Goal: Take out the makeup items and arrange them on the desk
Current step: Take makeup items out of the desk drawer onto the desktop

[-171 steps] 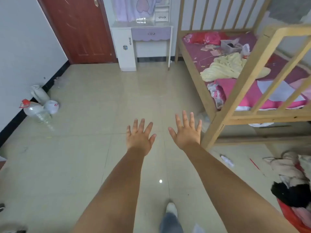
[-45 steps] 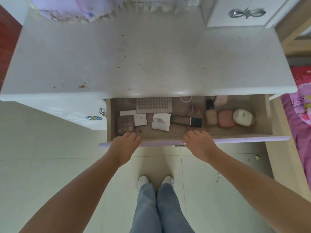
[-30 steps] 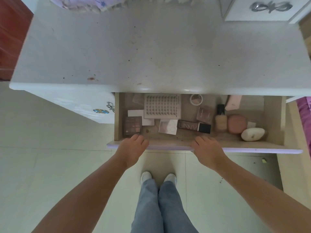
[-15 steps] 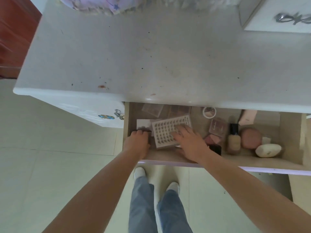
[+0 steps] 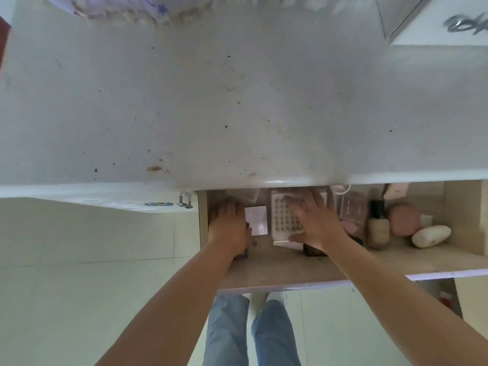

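Both our hands are in the open drawer [image 5: 303,270] under the desk [image 5: 237,101]. Left hand [image 5: 229,225] lies flat, fingers together, over a dark palette [image 5: 242,256]; a white card [image 5: 255,220] sits just right of it. Right hand [image 5: 315,223] is spread over the dotted tray [image 5: 281,220], long axis front-to-back. Right of that hand: foundation bottle [image 5: 378,225], cap pointing away, pink puff [image 5: 402,220], white case [image 5: 431,235]. Pink box [image 5: 352,211] has script, too blurred to read.

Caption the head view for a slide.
Both hands reach into the open drawer: right hand on a dotted tray, left hand beside a white card.
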{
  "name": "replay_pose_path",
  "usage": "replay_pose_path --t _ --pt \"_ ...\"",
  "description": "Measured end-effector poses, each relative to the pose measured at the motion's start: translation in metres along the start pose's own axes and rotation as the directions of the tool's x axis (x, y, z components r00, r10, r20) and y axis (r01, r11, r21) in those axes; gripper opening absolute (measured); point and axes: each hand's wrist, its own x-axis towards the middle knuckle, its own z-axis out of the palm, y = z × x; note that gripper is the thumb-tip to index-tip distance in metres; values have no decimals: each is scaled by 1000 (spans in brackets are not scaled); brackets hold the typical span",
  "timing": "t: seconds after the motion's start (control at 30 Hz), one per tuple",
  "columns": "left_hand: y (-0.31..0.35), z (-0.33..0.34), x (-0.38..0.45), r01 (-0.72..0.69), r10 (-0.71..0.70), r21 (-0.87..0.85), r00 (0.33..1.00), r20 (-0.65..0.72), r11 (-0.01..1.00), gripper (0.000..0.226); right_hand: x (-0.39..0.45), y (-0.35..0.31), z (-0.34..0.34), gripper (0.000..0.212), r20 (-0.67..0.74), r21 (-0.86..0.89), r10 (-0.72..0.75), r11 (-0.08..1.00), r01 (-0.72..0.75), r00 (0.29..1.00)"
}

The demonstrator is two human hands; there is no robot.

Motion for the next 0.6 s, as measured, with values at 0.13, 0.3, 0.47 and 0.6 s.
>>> replay_pose_path --t 0.13,0.3,0.47,0.6 --pt "5 -3 7 -43 41 119 999 19 992 50 -9 20 9 75 -54 192 318 934 -302 947" --pt "12 -6 14 -54 37 206 996 86 977 54 -18 -17 30 48 -174 207 77 978 -40 982" --pt "12 -12 10 -158 144 209 986 82 965 43 -11 -38 33 65 -62 220 179 962 -161 982" --pt "7 -16 1 -227 219 128 973 71 965 28 -12 -33 28 57 -43 175 189 968 -179 981"
